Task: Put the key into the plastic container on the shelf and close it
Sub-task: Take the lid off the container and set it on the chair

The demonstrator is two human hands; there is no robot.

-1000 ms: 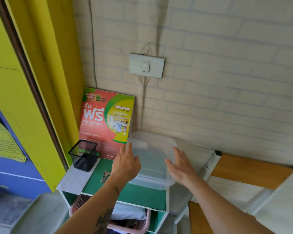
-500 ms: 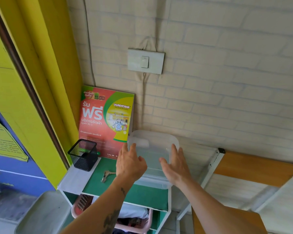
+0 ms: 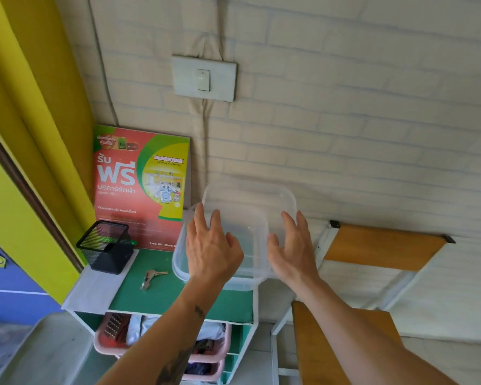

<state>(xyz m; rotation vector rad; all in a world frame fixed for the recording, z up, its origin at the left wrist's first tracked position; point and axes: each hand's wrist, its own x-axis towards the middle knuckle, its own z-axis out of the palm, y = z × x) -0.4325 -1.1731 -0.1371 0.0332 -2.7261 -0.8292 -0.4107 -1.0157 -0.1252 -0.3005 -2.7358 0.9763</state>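
Note:
A clear plastic container (image 3: 247, 262) stands on the right of the green shelf top (image 3: 161, 295). Its see-through lid (image 3: 250, 198) looks raised toward the wall, though the clear plastic makes this hard to judge. My left hand (image 3: 210, 248) lies against the container's left side with fingers spread. My right hand (image 3: 292, 248) flanks the right side, palm inward. Two keys on a ring (image 3: 150, 277) lie flat on the shelf, left of the container and apart from both hands.
A black mesh pen cup (image 3: 106, 245) stands at the shelf's left, and a red and green poster (image 3: 139, 187) leans on the brick wall. Pink baskets (image 3: 114, 337) fill the lower shelves. A wooden chair (image 3: 372, 245) stands right of the shelf. A light switch (image 3: 204, 79) is above.
Both hands stayed on the container's sides and slid slightly up it. The lid's far edge now appears higher against the wall. The keys, earlier partly behind my left wrist, now show fully.

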